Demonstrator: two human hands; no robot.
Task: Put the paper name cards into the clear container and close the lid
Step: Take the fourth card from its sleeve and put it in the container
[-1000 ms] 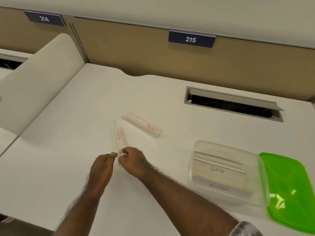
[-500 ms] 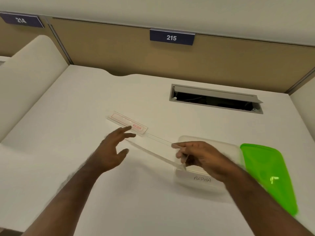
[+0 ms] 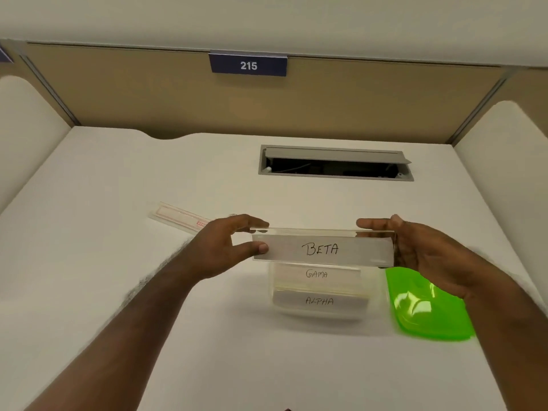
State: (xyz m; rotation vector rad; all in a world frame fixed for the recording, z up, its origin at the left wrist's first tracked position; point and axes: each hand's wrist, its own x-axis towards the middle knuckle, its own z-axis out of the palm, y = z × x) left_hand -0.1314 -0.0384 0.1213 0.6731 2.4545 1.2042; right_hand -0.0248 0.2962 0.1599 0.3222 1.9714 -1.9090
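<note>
Both hands held a long clear acrylic name-card holder with a white paper strip lettered "BETA" [image 3: 323, 249] at the centre of the frame, just above the open clear plastic container [image 3: 318, 292]. The left hand [image 3: 221, 247] pinched its left end between thumb below and fingers [image 3: 252, 222] along the top edge, while the right hand [image 3: 421, 250] cupped the right end, fingers curled behind and over it. The holder looked light and stiff, a folded sheet of glossy plastic with sharp straight edges and the paper slipped inside; its smooth faces would probably be slippery, so the end grip seemed sound, keeping prints off the lettering and letting it be lowered level. Squeezing hard could flex or crack it. Inside the container, two similar cards lettered "GAMA" [image 3: 316, 274] and "ALPHA" [image 3: 319, 301] already lay one behind the other. The translucent bright green plastic lid [image 3: 427, 307], rounded at the corners and shiny, lay flat on the matte white bench [image 3: 118, 203] just right of the container, partly behind the right wrist. A flat clear sleeve with red print [image 3: 178, 216] rested on the bench at centre left, behind the left hand. A grey cable hatch [image 3: 335, 163] sat open further back.
</note>
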